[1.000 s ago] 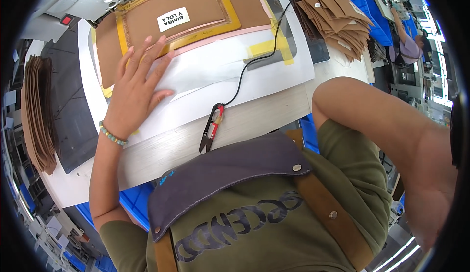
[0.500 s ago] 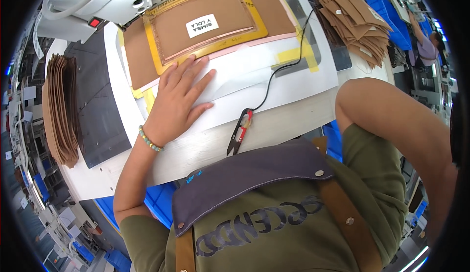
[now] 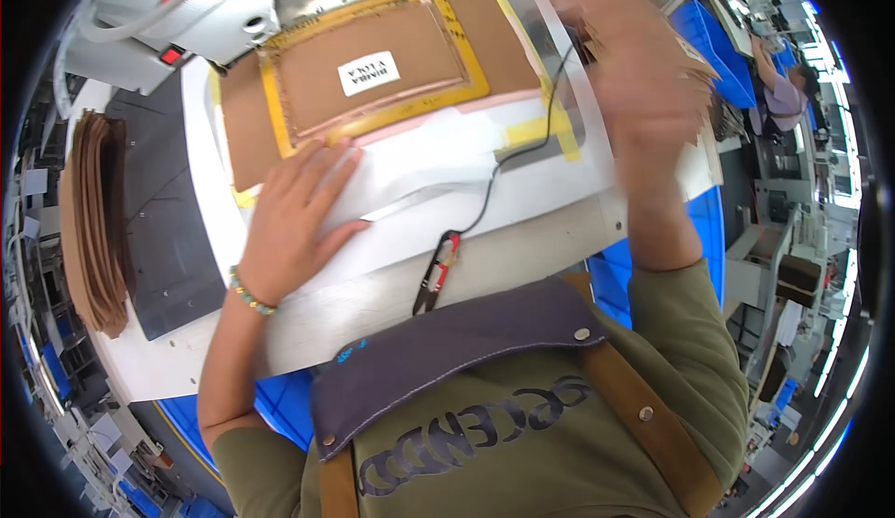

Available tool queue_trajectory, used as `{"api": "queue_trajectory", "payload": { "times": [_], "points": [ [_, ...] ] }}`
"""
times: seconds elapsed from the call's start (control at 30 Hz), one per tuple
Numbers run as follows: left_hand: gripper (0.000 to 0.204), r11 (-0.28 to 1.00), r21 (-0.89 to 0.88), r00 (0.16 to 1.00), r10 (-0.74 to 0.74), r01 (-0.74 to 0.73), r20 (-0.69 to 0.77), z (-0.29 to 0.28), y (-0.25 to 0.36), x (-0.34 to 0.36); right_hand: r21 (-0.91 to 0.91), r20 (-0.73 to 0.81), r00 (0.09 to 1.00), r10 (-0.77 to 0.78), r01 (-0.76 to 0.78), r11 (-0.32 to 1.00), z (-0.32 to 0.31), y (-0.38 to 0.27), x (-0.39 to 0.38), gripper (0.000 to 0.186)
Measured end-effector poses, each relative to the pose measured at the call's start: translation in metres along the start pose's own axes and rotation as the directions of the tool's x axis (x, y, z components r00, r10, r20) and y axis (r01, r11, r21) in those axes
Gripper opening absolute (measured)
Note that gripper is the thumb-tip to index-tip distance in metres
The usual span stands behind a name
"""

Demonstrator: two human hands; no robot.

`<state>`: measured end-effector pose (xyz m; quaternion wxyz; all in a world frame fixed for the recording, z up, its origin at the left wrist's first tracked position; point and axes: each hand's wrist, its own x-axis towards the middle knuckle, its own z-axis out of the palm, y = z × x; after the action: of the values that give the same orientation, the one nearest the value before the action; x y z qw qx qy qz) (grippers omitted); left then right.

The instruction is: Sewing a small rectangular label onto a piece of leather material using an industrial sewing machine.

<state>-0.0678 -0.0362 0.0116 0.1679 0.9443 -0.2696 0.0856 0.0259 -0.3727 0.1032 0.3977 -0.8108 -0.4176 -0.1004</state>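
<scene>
"What are your hands doing?"

"My left hand (image 3: 296, 224) lies palm down over a white sheet (image 3: 433, 156), fingers straight and slightly apart, thumb out to the side. Its fingertips are at the near edge of a yellow frame (image 3: 419, 110). My right hand (image 3: 643, 80) is a blur by a pile of brown pieces (image 3: 701, 72); I cannot tell whether it is closed on anything."

"Where is the piece by your left hand?"

"The brown panel (image 3: 315, 87) is just beyond my left fingertips, showing inside the yellow frame, with a white label (image 3: 369, 72) near its middle."

"And around that?"

"A white machine (image 3: 200, 19) stands beyond the frame, to the left. Nearer my body, black-and-red snips (image 3: 436, 271) lie on the pale table (image 3: 312, 336), and a black cord (image 3: 489, 190) curves from them toward the upper right. To my left is a dark board (image 3: 172, 229), with a stack of brown pieces (image 3: 96, 229) along its outer side. A blue bin (image 3: 697, 31) sits past the right-hand pile."
</scene>
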Motion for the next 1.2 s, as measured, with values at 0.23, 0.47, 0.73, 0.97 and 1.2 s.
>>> {"api": "queue_trajectory", "payload": {
  "times": [0.23,0.47,0.73,0.97,1.2],
  "points": [
    [0.056,0.997,-0.072,0.998,-0.018,0.014,-0.055,0.0,-0.01,-0.028,-0.193,0.406,0.898,-0.168,0.264,0.945,0.103,0.033,-0.029,0.053],
    [0.044,0.984,-0.141,0.984,-0.128,0.11,-0.125,0.003,0.001,-0.025,-0.335,0.376,0.917,-0.136,0.271,0.902,0.085,0.05,-0.023,0.04],
    [0.038,0.949,-0.245,0.979,-0.206,0.199,-0.003,0.0,0.008,-0.016,-0.185,0.34,0.92,-0.197,0.271,0.945,0.101,0.036,-0.022,0.049],
    [0.036,0.887,-0.376,0.954,-0.298,0.267,-0.026,0.001,0.019,-0.014,-0.195,0.372,0.902,-0.221,0.309,0.931,0.114,0.041,-0.019,0.042],
    [0.044,0.908,-0.32,0.942,-0.319,0.272,-0.104,-0.002,0.007,-0.009,-0.267,0.348,0.924,-0.155,0.257,0.929,0.105,0.046,-0.019,0.041]
  ]
}}
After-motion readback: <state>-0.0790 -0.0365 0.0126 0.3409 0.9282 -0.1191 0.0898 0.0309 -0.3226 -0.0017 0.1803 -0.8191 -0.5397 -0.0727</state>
